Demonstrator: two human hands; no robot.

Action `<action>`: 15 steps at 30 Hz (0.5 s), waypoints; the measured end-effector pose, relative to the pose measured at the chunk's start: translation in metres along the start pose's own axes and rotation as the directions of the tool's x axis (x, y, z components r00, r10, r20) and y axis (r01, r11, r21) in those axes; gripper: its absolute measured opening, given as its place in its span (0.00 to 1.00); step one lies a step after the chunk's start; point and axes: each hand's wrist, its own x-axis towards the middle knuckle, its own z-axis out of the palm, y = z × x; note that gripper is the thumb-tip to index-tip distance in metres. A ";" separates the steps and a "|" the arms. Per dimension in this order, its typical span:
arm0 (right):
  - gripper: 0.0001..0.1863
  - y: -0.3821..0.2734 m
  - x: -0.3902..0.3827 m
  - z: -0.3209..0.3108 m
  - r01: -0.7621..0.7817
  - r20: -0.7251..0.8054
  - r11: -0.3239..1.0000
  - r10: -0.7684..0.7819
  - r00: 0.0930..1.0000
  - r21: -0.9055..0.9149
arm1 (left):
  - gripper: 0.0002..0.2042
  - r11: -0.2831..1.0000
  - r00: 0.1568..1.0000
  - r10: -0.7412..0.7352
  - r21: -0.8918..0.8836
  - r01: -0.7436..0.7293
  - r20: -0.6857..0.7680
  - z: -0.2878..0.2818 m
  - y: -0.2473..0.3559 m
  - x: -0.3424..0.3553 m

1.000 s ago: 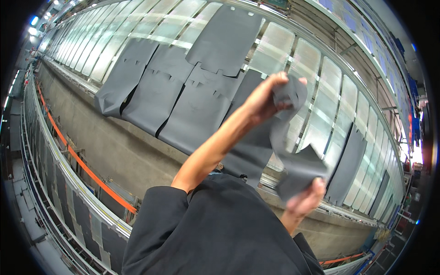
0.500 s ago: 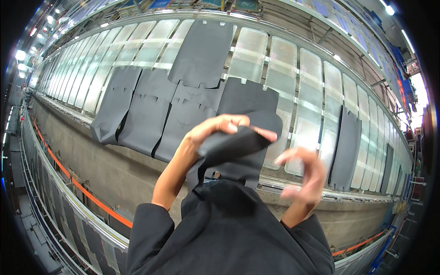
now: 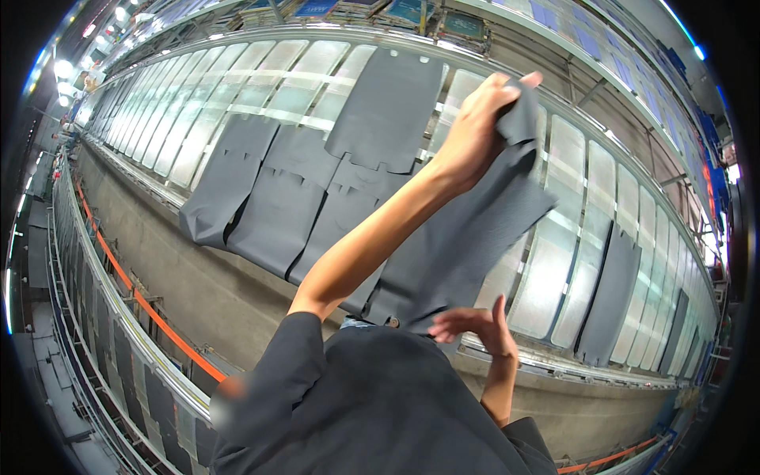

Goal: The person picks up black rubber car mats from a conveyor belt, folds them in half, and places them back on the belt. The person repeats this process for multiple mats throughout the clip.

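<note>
My left hand [image 3: 479, 123] is stretched far out to the upper right, its fingers closed round the bunched end of a dark grey sheet [image 3: 491, 226] that looks like leather or coated fabric. From that grip the sheet hangs and slants back toward my body. Close to its near end is my right hand [image 3: 484, 326], thumb raised and fingers extended to the left; whether the fingertips touch the sheet I cannot tell. More dark grey cut panels [image 3: 273, 210] with notched edges lie overlapping to the left, and a larger panel [image 3: 388, 111] lies beyond them.
Pale, shiny rectangular plates [image 3: 562, 162] line the long curving table. Another dark panel [image 3: 613, 293] lies on them at the right. An orange rail [image 3: 146, 305] runs along the left, beside a second row of racks. Stacked frames [image 3: 356, 9] stand at the far side.
My left hand has swung up and to the right, drawing the sheet out from near my chest. The right hand has moved lower and slightly left, its fingers straightening. The view has shifted a little.
</note>
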 end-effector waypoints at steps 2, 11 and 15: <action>0.64 0.009 0.051 -0.002 0.044 0.069 0.991 -0.053 0.996 0.128 | 0.12 0.988 0.991 0.133 0.081 -0.135 0.032 -0.002 0.011 0.040; 0.17 -0.175 0.246 -0.048 0.572 -0.600 0.802 -0.377 0.706 0.169 | 0.15 0.850 0.916 0.340 0.346 -0.397 0.214 -0.095 0.156 0.099; 0.26 -0.157 0.329 -0.133 0.580 -0.627 0.814 -0.462 0.628 -0.019 | 0.19 0.921 0.989 0.146 0.361 -0.147 0.030 -0.229 0.157 0.069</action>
